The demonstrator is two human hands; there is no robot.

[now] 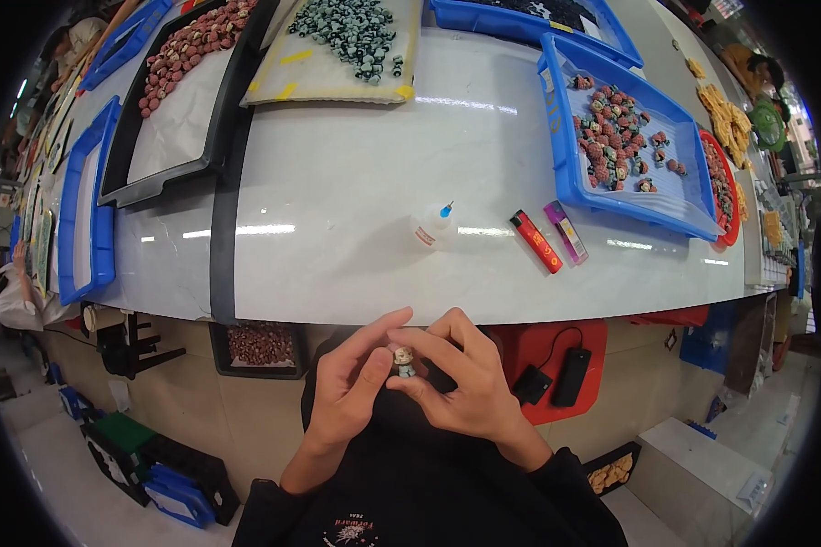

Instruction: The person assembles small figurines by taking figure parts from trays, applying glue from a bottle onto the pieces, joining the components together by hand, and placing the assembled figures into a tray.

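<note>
A small figurine (403,364) with a pale head and a blue-green body sits upright between my two hands, just off the table's near edge. My right hand (470,387) is closed on it, with thumb and index finger at its side and base. My left hand (351,378) curls in from the other side, its thumb against the figurine and its fingers raised. Past my hands, a small translucent bottle (426,233) with a blue needle tip stands on the white table (337,264). To its right lie a red lighter (536,242) and a purple lighter (566,233).
At the right, a blue tray (634,205) holds several small figurines. Blue-green bodies lie on a white board (328,89), and reddish parts fill a black tray (178,178). Below the table's edge are a bin of dark red pieces (260,345) and a red stool (570,401).
</note>
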